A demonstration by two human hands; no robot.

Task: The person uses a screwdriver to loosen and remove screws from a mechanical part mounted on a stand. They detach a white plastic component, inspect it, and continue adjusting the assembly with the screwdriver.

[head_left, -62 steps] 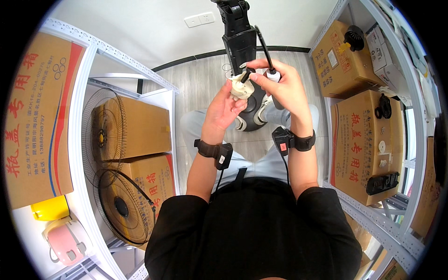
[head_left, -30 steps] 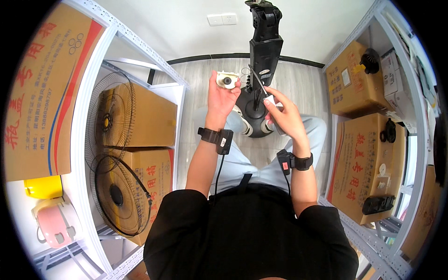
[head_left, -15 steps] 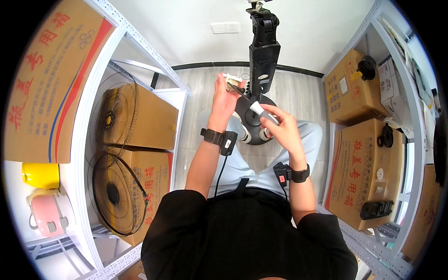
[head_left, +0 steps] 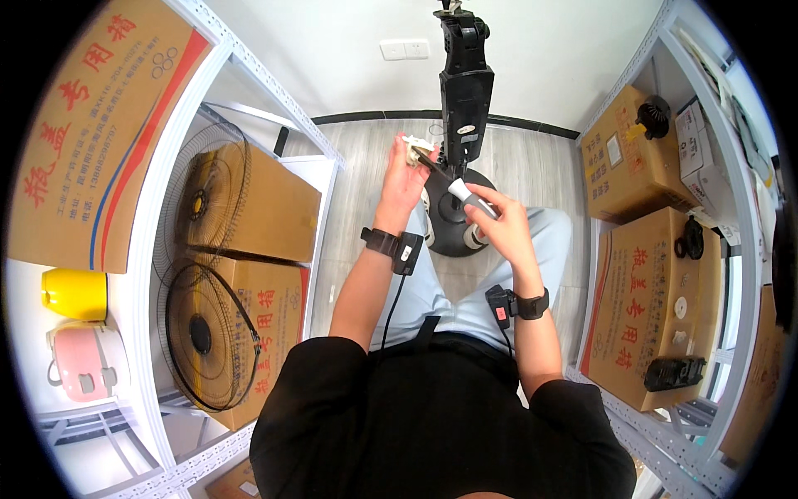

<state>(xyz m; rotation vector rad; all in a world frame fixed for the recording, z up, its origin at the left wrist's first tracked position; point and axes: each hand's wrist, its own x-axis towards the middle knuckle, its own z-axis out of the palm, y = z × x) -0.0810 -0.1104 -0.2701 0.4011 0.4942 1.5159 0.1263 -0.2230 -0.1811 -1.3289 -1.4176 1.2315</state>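
Observation:
My left hand [head_left: 401, 187] is raised, palm up, its fingers closed round a small cream-coloured plastic part [head_left: 419, 146]. In my right hand [head_left: 509, 231] is a screwdriver [head_left: 460, 190] with a grey and white handle, gripped between thumb and fingers. Its dark shaft slants up and left, and the end meets or lies just over the plastic part; the exact contact is too small to make out. Just beyond both hands rises a black fan stand [head_left: 465, 104] on a round black base [head_left: 450, 235], which sits on the floor between my feet.
Left shelves [head_left: 328, 191] hold wire fan grilles [head_left: 199, 327] against cardboard boxes [head_left: 287, 204], a yellow container [head_left: 75, 293] and a pink appliance [head_left: 83, 366]. On the right, more boxes [head_left: 623, 283] carry black fan parts [head_left: 673, 374]. A wall socket [head_left: 405, 49] is ahead.
The cream plastic part has tilted slightly in my left hand. My right hand and the screwdriver have barely moved. The whole view has shifted a little.

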